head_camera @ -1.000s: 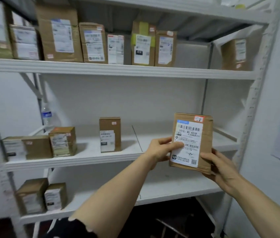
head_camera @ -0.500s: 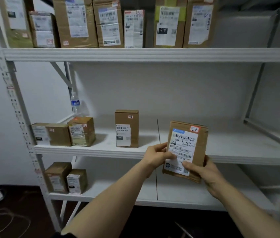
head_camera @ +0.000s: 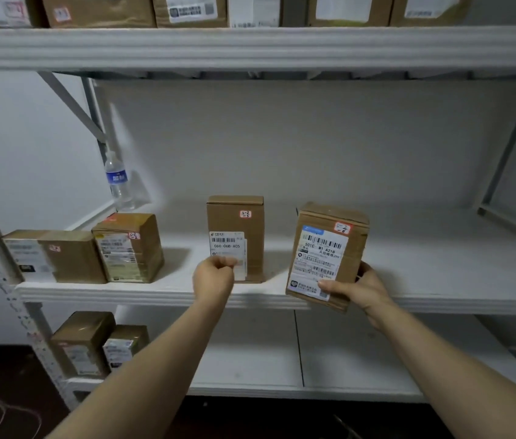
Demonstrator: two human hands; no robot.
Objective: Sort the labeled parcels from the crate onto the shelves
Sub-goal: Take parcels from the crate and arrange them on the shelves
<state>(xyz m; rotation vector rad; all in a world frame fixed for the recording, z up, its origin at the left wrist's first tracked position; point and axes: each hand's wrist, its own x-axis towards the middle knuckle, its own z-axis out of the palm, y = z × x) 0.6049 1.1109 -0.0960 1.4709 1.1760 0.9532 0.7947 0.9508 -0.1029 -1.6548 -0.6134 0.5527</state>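
Parcel [head_camera: 326, 258] is gripped only by the right hand [head_camera: 362, 288], tilted, so it could slip; left hand [head_camera: 212, 277] is curled, seemingly empty, might knock the upright box [head_camera: 237, 223].

White wall [head_camera: 282, 137] behind white shelving [head_camera: 250, 49], dark floor [head_camera: 3, 391].

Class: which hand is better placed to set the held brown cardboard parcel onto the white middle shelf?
Right. The right hand holds the white-labelled brown cardboard parcel at the edge of the white middle shelf; the left hand is curled, away from it.
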